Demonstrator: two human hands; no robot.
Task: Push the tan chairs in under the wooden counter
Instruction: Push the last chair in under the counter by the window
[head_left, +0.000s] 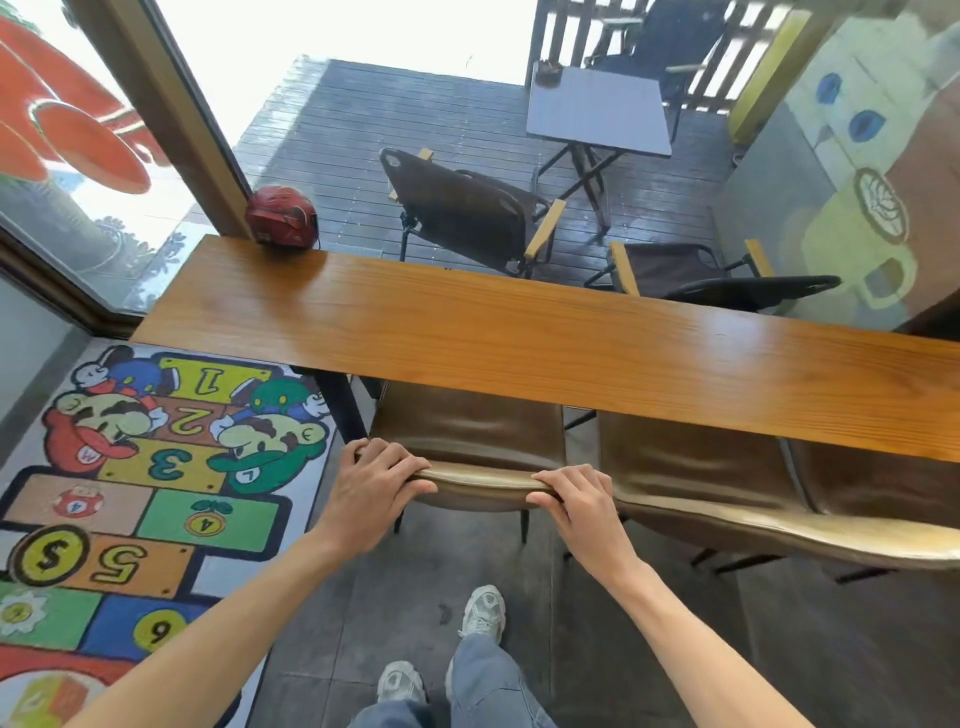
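a person stands facing a long wooden counter (519, 338), seen from above by a head-worn camera. both bare hands hold the top edge of the backrest of a tan chair (467, 441) directly ahead. the left hand (374, 483) grips the left end of the backrest, fingers curled over the top edge. the right hand (576, 501) grips the right end the same way, so the chair's back spans the gap between the two hands. the seat reaches forward from the hands and sits partly under the counter's near edge. a second tan chair (727, 483) stands just beside it on the right, its seat also partly under the counter. a red helmet (281, 215) rests on the counter's far left end. a hopscotch floor mat (156, 467) with cartoon figures lies to the left. the person's white sneakers (483, 613) show below on the grey floor.
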